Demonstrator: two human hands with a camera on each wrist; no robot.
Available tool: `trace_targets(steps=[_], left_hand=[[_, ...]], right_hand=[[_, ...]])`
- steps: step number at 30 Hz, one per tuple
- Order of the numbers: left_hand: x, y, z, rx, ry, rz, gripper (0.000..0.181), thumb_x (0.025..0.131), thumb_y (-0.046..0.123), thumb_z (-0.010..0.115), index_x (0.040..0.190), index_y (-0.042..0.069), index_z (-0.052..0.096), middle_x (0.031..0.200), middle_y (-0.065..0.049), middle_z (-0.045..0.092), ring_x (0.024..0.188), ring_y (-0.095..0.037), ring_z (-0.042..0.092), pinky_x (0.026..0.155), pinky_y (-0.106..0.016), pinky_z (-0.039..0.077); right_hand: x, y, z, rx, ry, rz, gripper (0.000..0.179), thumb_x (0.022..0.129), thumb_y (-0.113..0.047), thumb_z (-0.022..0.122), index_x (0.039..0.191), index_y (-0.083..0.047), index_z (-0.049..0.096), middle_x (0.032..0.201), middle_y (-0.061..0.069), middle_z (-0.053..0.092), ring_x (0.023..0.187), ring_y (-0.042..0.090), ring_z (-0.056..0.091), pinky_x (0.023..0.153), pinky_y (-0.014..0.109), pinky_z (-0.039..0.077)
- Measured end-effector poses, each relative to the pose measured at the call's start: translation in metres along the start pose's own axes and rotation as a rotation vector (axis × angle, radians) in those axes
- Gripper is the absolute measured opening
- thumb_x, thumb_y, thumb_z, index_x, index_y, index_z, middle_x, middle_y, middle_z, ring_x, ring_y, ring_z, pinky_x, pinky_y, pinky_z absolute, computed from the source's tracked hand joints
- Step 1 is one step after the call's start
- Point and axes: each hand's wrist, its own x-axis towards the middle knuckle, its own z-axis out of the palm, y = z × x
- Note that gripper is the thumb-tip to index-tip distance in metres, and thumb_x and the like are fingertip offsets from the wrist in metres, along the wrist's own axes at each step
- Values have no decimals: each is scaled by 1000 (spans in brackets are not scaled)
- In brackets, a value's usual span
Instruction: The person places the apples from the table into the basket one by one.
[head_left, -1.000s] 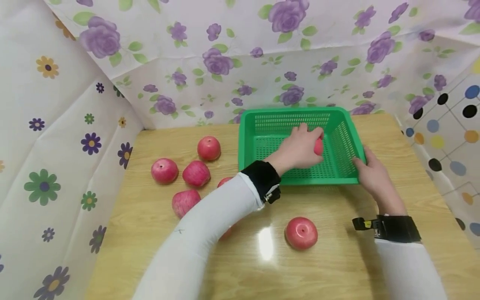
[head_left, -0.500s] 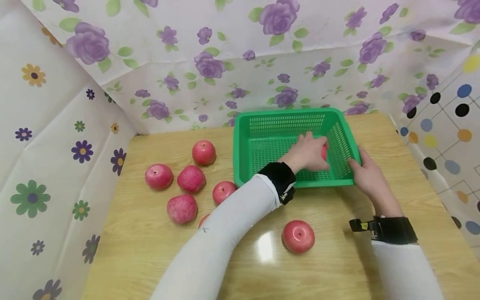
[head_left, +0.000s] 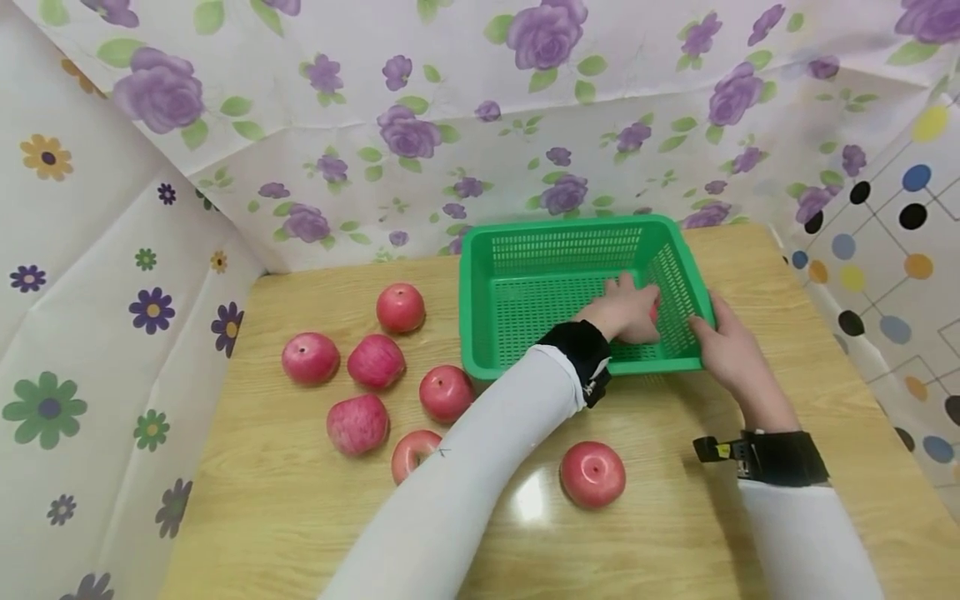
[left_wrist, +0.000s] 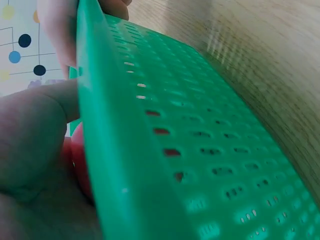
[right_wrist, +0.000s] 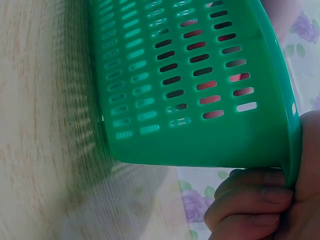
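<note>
Inside the green plastic basket (head_left: 517, 372), near its right end, my left hand (head_left: 633, 315) has its fingers curled round a red apple (head_left: 654, 312). Most of that apple is hidden by the hand; the left wrist view shows a strip of the apple (left_wrist: 79, 157) beside the palm, behind the basket wall. At the basket's right front corner my right hand (head_left: 731, 354) grips the rim. In the right wrist view its curled fingers (right_wrist: 250, 205) lie under the rim, outside the perforated wall.
Several red apples lie on the wooden table (head_left: 300, 517) left of the basket, among them one apple (head_left: 401, 307) at the back and one apple (head_left: 415, 452) partly behind the left sleeve. Another apple (head_left: 592, 474) sits in front of the basket. Flowered sheeting (head_left: 345, 208) stands behind.
My left hand has moved right and a little lower inside the basket with the apple. The left sleeve has shifted right, uncovering apples on the table. My right hand keeps hold of the rim.
</note>
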Motion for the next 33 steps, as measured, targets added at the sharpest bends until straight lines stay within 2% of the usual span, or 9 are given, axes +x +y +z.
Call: trace_targets(steps=[4, 10, 11, 16, 20, 23, 27, 33], left_hand=[[13, 4, 7, 2, -49, -26, 42, 95, 36, 62, 133, 39, 43, 155, -2, 16, 140, -23, 15, 99, -38, 41], [14, 7, 14, -16, -50, -56, 46, 95, 39, 61, 137, 41, 41, 160, -1, 7, 144, -23, 8, 106, -43, 38], [10, 7, 13, -20, -38, -55, 46, 95, 40, 62, 137, 40, 42, 160, -1, 8, 143, -22, 9, 106, -42, 38], [14, 8, 18, -11, -44, -41, 50, 96, 40, 61, 141, 40, 40, 160, -3, 9, 143, -22, 10, 105, -43, 38], [16, 10, 22, 5, -52, -24, 53, 99, 38, 55, 147, 42, 34, 158, -1, 12, 140, -20, 15, 103, -42, 39], [15, 11, 24, 13, -44, -25, 54, 101, 37, 52, 150, 44, 30, 157, 1, 14, 140, -19, 16, 107, -40, 36], [15, 12, 27, 19, -22, -21, 60, 100, 36, 56, 152, 42, 27, 157, 0, 15, 142, -19, 14, 112, -40, 30], [13, 10, 28, 7, -6, -21, 74, 94, 34, 65, 154, 40, 21, 159, -1, 14, 142, -19, 15, 114, -41, 28]], right_hand=[[1, 2, 0, 2, -4, 0, 65, 106, -51, 24, 160, -26, -2, 154, 31, 25, 128, 52, 35, 98, 74, 32], [1, 0, 0, 8, -12, 0, 65, 106, -51, 24, 160, -25, -3, 155, 31, 23, 130, 53, 32, 100, 74, 30], [0, -1, 0, 7, -11, 0, 65, 106, -51, 23, 160, -25, -3, 155, 31, 23, 130, 53, 32, 100, 74, 30], [0, 1, -1, 4, -10, -3, 65, 106, -51, 23, 160, -25, -4, 155, 31, 23, 130, 53, 32, 100, 74, 31], [-1, 1, -1, 8, -10, -1, 65, 106, -51, 23, 159, -26, -4, 155, 31, 24, 128, 51, 35, 98, 73, 33], [-1, 1, -2, 9, -12, 2, 66, 106, -52, 23, 160, -25, -4, 155, 31, 24, 127, 51, 37, 97, 73, 35], [-1, 0, -2, 2, -12, 8, 66, 106, -52, 23, 160, -25, -4, 155, 31, 23, 127, 52, 36, 98, 73, 34], [-1, -1, -2, 5, -15, 12, 65, 106, -51, 23, 160, -26, -3, 153, 32, 26, 125, 52, 38, 96, 73, 36]])
